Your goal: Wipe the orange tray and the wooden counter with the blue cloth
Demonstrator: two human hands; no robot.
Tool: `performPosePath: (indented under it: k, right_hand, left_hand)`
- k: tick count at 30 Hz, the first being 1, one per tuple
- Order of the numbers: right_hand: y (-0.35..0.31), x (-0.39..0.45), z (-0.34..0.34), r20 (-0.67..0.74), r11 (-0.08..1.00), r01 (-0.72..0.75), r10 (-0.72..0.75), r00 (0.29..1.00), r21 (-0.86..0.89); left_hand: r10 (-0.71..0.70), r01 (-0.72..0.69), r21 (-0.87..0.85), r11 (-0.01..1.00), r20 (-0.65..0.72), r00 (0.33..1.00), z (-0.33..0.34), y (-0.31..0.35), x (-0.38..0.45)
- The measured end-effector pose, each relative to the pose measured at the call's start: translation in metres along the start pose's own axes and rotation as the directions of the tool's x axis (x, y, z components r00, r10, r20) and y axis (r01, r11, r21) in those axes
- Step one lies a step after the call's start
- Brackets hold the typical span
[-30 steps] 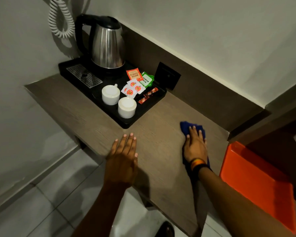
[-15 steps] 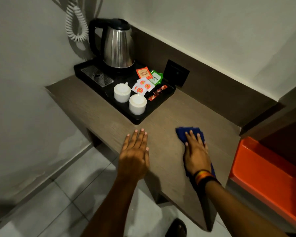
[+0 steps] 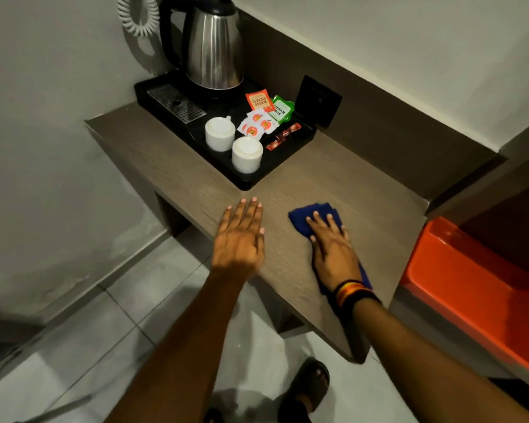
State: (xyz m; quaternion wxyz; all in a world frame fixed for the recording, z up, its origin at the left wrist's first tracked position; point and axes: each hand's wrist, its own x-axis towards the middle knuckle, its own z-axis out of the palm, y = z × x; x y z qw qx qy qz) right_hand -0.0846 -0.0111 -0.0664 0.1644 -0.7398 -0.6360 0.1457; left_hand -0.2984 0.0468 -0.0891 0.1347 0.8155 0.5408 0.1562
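My right hand lies flat on the blue cloth, pressing it onto the wooden counter near the front edge. Most of the cloth is hidden under the palm; its far corner and a strip by the wrist show. My left hand rests flat on the counter beside it, fingers spread, holding nothing. The orange tray sits lower, to the right of the counter's end, apart from both hands.
A black tray at the counter's back left carries a steel kettle, two white cups and several tea sachets. A dark wall socket sits behind it. Tiled floor and my sandalled foot lie below.
My right hand has slid the blue cloth left along the counter, closer to my left hand. The view has shifted so the counter sits further right in frame.
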Motion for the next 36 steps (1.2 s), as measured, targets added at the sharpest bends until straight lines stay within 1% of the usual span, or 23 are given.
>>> performPosePath:
  k: [1, 3, 5, 7, 10, 12, 13, 14, 16, 17, 18, 20, 21, 23, 25, 27, 28, 29, 30, 31, 32, 33, 36]
  right_hand:
    - [-0.012, 0.0, 0.007, 0.006, 1.0, 0.002, -0.002, 1.0, -0.001]
    - [-0.03, -0.02, 0.021, 0.045, 0.996, 0.083, -0.082, 0.996, -0.015]
    - [-0.033, -0.051, 0.027, 0.112, 0.978, 0.207, -0.202, 0.973, -0.035]
    - [-0.025, -0.08, 0.019, 0.183, 0.962, 0.271, -0.261, 0.948, -0.037]
    - [0.002, -0.108, 0.001, 0.323, 0.962, 0.27, -0.264, 0.909, 0.028]
    - [0.019, -0.114, -0.022, 0.389, 0.967, 0.236, -0.253, 0.886, 0.09]
    - [0.026, -0.114, -0.036, 0.371, 0.971, 0.198, -0.234, 0.898, 0.135]
    - [0.031, -0.113, -0.05, 0.327, 0.974, 0.13, -0.186, 0.927, 0.186]
    - [0.047, -0.109, -0.085, 0.168, 0.95, -0.056, 0.003, 0.986, 0.308]
    - [0.058, -0.104, -0.103, 0.094, 0.923, -0.128, 0.101, 0.99, 0.363]
    - [0.072, -0.097, -0.121, 0.01, 0.911, -0.165, 0.175, 0.985, 0.379]
    - [0.105, -0.077, -0.151, -0.158, 0.93, -0.191, 0.25, 0.955, 0.314]
    - [0.125, -0.069, -0.163, -0.214, 0.936, -0.209, 0.274, 0.938, 0.284]
    - [0.165, -0.059, -0.18, -0.261, 0.941, -0.243, 0.302, 0.917, 0.235]
    - [0.202, -0.051, -0.187, -0.278, 0.946, -0.267, 0.311, 0.909, 0.184]
    - [0.236, -0.04, -0.185, -0.239, 0.95, -0.298, 0.312, 0.92, 0.095]
    - [0.252, -0.034, -0.179, -0.169, 0.95, -0.313, 0.31, 0.936, 0.006]
    - [0.263, -0.03, -0.169, -0.064, 0.942, -0.321, 0.316, 0.947, -0.096]
    - [0.274, -0.027, -0.158, 0.07, 0.924, -0.333, 0.351, 0.934, -0.185]
    - [0.281, -0.026, -0.147, 0.168, 0.91, -0.338, 0.382, 0.909, -0.238]
    - [0.287, -0.025, -0.136, 0.234, 0.898, -0.352, 0.414, 0.88, -0.266]
    - [0.289, -0.027, -0.129, 0.254, 0.886, -0.372, 0.441, 0.861, -0.278]
    - [0.287, -0.039, -0.118, 0.204, 0.893, -0.386, 0.432, 0.878, -0.231]
  left_hand:
    - [0.0, 0.0, 0.0, 1.0, 0.002, 1.0, 0.0, 0.0, 0.0]
    - [0.004, -0.005, 0.048, 0.999, 0.03, 1.0, -0.001, 0.001, -0.001]
    - [-0.018, 0.005, 0.112, 0.994, 0.11, 0.994, -0.005, 0.003, 0.001]
    - [-0.052, 0.029, 0.115, 0.993, 0.203, 0.978, -0.015, 0.009, 0.004]
    - [-0.098, 0.067, 0.106, 0.992, 0.316, 0.944, -0.03, 0.017, 0.008]
    - [-0.097, 0.056, 0.137, 0.989, 0.311, 0.945, -0.034, 0.027, 0.007]
    - [-0.076, 0.039, 0.136, 0.99, 0.279, 0.957, -0.034, 0.035, 0.007]
    - [-0.046, 0.015, 0.126, 0.992, 0.247, 0.968, -0.034, 0.043, 0.007]
    - [0.045, -0.063, 0.086, 0.994, 0.194, 0.98, -0.028, 0.074, 0.012]
    - [0.087, -0.1, 0.067, 0.993, 0.18, 0.98, -0.024, 0.093, 0.016]
    - [0.119, -0.13, 0.049, 0.99, 0.173, 0.978, -0.018, 0.113, 0.021]
    - [0.182, -0.187, 0.021, 0.982, 0.15, 0.972, -0.005, 0.151, 0.03]
    - [0.211, -0.213, 0.002, 0.977, 0.14, 0.967, 0.003, 0.169, 0.035]
    - [0.262, -0.26, -0.03, 0.965, 0.14, 0.955, 0.023, 0.202, 0.043]
    - [0.283, -0.283, -0.031, 0.959, 0.184, 0.941, 0.042, 0.231, 0.052]
    - [0.304, -0.293, -0.079, 0.953, 0.21, 0.929, 0.062, 0.259, 0.06]
    - [0.31, -0.295, -0.104, 0.95, 0.197, 0.93, 0.071, 0.272, 0.063]
    - [0.311, -0.293, -0.133, 0.947, 0.155, 0.938, 0.077, 0.281, 0.063]
    - [0.32, -0.303, -0.167, 0.938, 0.085, 0.944, 0.088, 0.288, 0.062]
    - [0.354, -0.345, -0.165, 0.924, 0.026, 0.935, 0.096, 0.294, 0.06]
    - [0.385, -0.382, -0.155, 0.911, -0.012, 0.923, 0.106, 0.298, 0.059]
    - [0.399, -0.392, -0.153, 0.907, 0.02, 0.917, 0.111, 0.3, 0.058]
    - [0.43, -0.426, -0.121, 0.897, 0.011, 0.903, 0.113, 0.304, 0.068]
